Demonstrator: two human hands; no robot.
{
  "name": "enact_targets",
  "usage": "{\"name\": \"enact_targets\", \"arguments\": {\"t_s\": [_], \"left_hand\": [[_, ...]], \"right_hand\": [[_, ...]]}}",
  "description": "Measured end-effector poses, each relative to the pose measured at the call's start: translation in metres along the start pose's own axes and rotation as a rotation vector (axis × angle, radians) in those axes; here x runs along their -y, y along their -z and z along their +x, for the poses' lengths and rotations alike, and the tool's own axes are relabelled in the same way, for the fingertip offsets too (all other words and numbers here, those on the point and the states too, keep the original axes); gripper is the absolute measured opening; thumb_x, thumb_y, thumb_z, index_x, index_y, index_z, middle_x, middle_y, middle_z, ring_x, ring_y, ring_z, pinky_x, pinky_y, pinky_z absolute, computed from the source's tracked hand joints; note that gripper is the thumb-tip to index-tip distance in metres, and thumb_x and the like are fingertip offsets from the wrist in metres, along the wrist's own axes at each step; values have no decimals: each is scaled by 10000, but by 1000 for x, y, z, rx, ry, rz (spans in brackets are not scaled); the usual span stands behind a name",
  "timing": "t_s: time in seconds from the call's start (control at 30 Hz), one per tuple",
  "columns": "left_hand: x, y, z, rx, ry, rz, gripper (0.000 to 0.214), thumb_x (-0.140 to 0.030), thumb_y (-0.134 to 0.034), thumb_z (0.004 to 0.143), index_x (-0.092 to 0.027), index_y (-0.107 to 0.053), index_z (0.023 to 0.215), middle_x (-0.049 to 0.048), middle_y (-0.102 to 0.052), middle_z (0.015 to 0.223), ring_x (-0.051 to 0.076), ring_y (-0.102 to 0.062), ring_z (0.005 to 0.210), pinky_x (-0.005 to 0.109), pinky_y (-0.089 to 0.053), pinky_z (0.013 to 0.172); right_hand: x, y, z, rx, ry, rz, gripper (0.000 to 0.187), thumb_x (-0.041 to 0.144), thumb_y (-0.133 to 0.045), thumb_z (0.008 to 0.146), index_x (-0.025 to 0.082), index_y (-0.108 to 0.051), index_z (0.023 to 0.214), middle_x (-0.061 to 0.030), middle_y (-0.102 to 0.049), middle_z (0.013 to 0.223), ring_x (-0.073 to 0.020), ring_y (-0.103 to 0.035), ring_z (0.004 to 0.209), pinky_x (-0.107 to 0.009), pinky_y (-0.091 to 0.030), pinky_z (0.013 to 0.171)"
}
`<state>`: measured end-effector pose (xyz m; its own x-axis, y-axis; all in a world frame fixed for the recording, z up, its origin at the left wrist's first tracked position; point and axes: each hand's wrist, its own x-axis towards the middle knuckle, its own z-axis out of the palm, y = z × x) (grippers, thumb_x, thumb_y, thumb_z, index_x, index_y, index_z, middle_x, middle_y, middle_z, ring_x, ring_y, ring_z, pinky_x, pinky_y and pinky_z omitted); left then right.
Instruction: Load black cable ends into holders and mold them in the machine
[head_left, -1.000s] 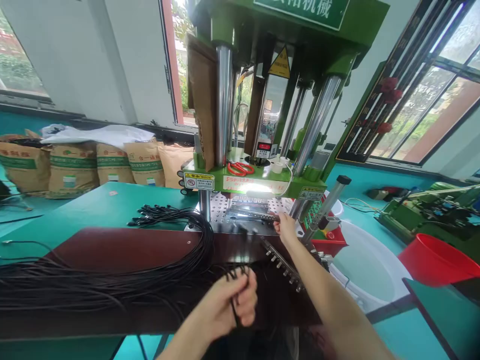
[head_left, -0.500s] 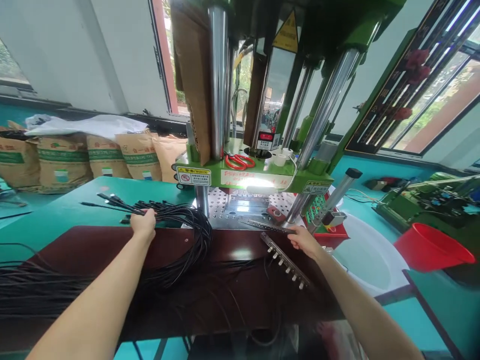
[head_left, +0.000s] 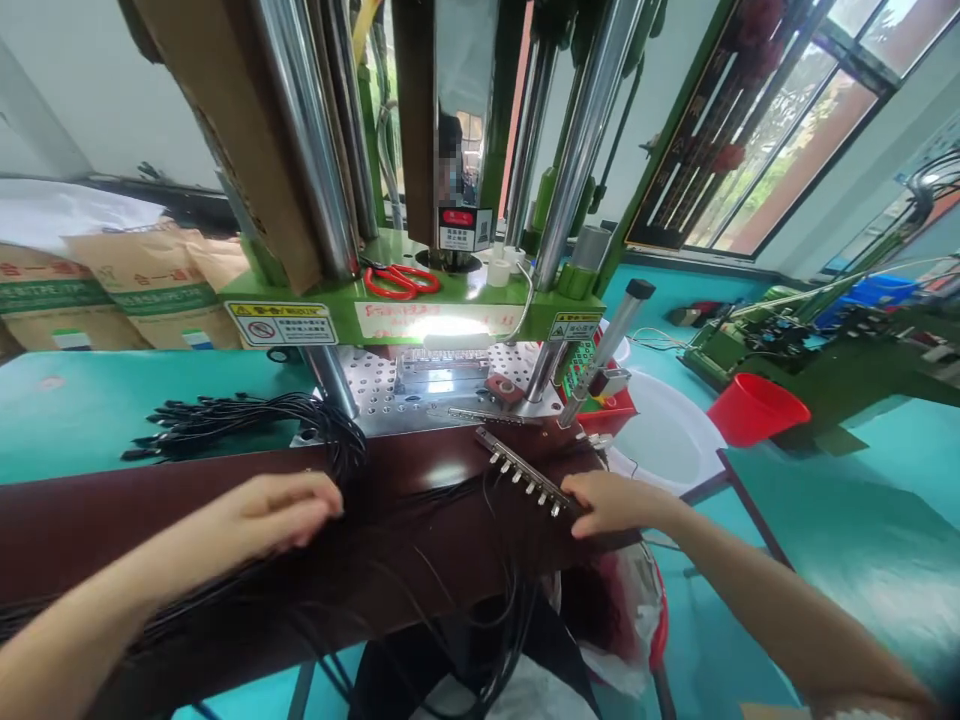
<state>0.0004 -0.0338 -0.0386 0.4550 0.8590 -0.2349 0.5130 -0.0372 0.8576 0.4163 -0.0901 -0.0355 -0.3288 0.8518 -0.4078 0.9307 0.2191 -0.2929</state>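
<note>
My right hand (head_left: pixel 609 502) pinches the near right end of a dark metal bar (head_left: pixel 517 462), which lies slanted on the brown tabletop with a row of several small silver connectors along its near side. Over the brown top to the left, my left hand (head_left: pixel 292 510) hovers with fingers loosely bent and apart; nothing shows in it. A bundle of black cables (head_left: pixel 341 440) curves just beyond that hand, its plug ends lying on the green table. Behind the held bar, a second slim metal bar (head_left: pixel 491 415) rests by the press plate.
A green press (head_left: pixel 300 275) stands ahead, with red-handled scissors (head_left: pixel 401 283) on its ledge and a lit perforated metal plate (head_left: pixel 367 385) below. To the right are a white round tub (head_left: pixel 675 455) and a red bucket (head_left: pixel 757 410). Paper sacks (head_left: pixel 150 290) line the left back.
My left hand has let go of the cable bundle and come nearer. My right hand has released the slim bar by the press and now grips the bar with connectors. The view has turned right.
</note>
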Motion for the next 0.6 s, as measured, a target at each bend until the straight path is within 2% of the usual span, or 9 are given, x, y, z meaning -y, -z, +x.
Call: {"name": "enact_targets", "arguments": {"t_s": [0.03, 0.1, 0.17, 0.27, 0.37, 0.47, 0.6], "left_hand": [[-13, -19, -8, 162, -39, 68, 224, -412, -543, 729, -234, -627, 836, -37, -616, 724, 130, -530, 686, 217, -413, 640], [-33, -56, -15, 348, -152, 185, 278, -425, -508, 752, -241, -605, 937, -1, -613, 902, 163, -528, 832, 251, -405, 758], [-44, -89, -14, 383, -275, 302, 318, -444, -491, 761, -237, -589, 982, 25, -587, 966, 187, -499, 915, 293, -376, 840], [-47, -128, -7, 324, -374, 423, 385, -486, -471, 765, -228, -568, 1034, 55, -561, 1006, 218, -463, 971, 357, -346, 888], [-49, -151, -2, 290, -386, 467, 438, -524, -443, 767, -213, -565, 1050, 73, -558, 1021, 242, -461, 983, 398, -333, 898], [-52, -163, 1, 282, -351, 419, 511, -556, -437, 755, -175, -557, 1074, 93, -574, 994, 249, -487, 971, 392, -343, 885], [-54, -173, 17, 307, -183, 130, 727, -595, -509, 685, -116, -413, 1224, 89, -614, 889, 220, -556, 809, 335, -413, 714]], "right_hand": [[3, -5, -7, -3, -2, -67, 283, 293, -613, 636, 168, -543, 880, -42, -607, 823, -188, -559, 718, -253, -351, 591], [8, -10, -13, -34, -22, -148, 230, 231, -568, 656, 164, -520, 871, -68, -613, 900, -200, -570, 796, -254, -362, 635], [9, -6, -11, -63, -78, -193, 186, 160, -515, 662, 173, -517, 848, -62, -625, 895, -188, -579, 800, -242, -365, 639], [5, 9, 1, -161, -212, -258, 232, 119, -459, 670, 177, -522, 885, -79, -635, 859, -217, -590, 775, -263, -361, 610], [-2, 25, 17, -255, -294, -280, 296, 119, -423, 694, 175, -525, 966, -111, -639, 866, -262, -595, 787, -295, -360, 605], [-4, 36, 36, -322, -298, -265, 288, 115, -422, 695, 190, -569, 931, -98, -650, 903, -251, -592, 832, -293, -367, 644], [0, 49, 60, -430, -257, -218, 300, 103, -417, 672, 193, -615, 879, -76, -655, 936, -234, -578, 886, -279, -364, 695]]}}
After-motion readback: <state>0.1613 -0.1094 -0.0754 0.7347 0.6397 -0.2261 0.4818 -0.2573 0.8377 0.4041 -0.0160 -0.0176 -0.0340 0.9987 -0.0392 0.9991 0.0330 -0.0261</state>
